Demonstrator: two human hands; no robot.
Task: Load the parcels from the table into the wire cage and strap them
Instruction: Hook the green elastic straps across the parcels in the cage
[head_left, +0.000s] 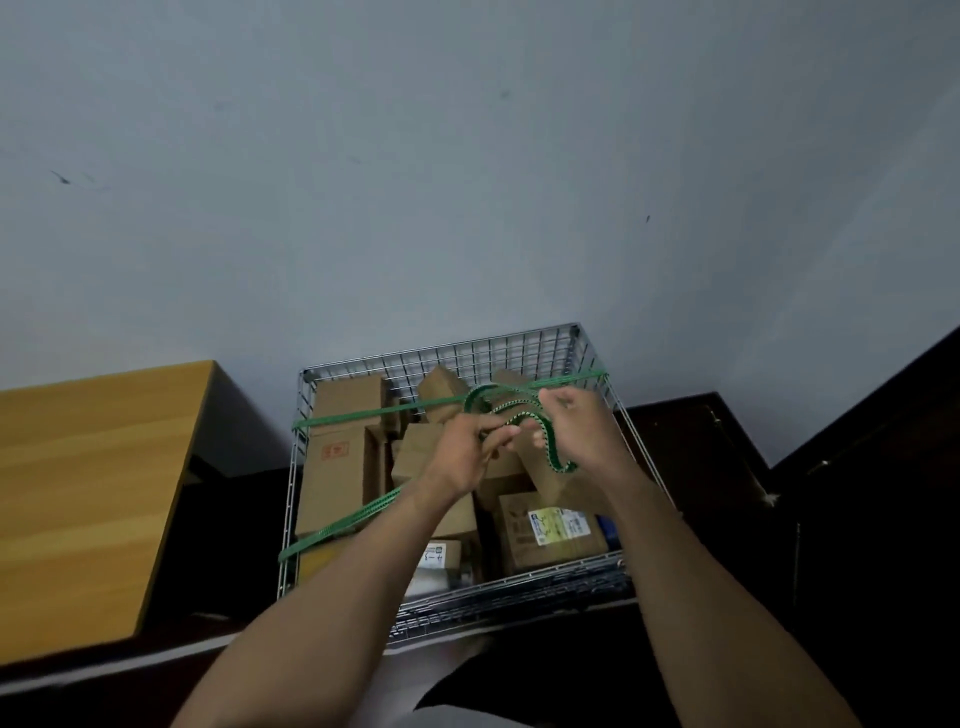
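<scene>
A wire cage (540, 343) stands against the wall, filled with several brown cardboard parcels (337, 467). A green strap (363, 413) runs across the cage's top from its left rim to the far right corner, and another length comes up from the front left. Above the parcels, my left hand (467, 452) pinches the strap with its fingertips. My right hand (576, 426) grips a loop of the same strap, whose end hangs down beside the palm. Both hands sit close together over the cage's middle.
A wooden table (88, 493) stands left of the cage, its top bare in view. A plain grey wall rises behind. Dark furniture (857, 493) lies to the right of the cage, and dark floor shows in front.
</scene>
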